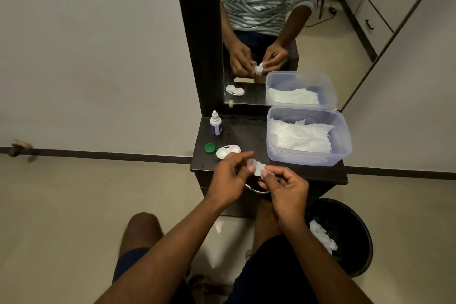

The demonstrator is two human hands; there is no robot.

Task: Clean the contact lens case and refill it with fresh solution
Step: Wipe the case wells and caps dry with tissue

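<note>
My left hand (228,176) and my right hand (287,191) together pinch a small white contact lens case part (259,168) above the front edge of the dark shelf (246,136). Each hand grips one end of it between thumb and fingers. A second white lens case piece (227,151) with two round wells lies on the shelf just behind my left hand. A green cap (210,148) rests to its left. The white solution bottle (216,124) with a blue label stands upright at the shelf's back left corner.
A clear plastic tub (308,158) holding white tissue fills the shelf's right side. A mirror (271,32) rises behind the shelf. A black bin (345,237) with crumpled tissue stands on the floor at the lower right. A metal drawer handle (256,190) sits below the shelf.
</note>
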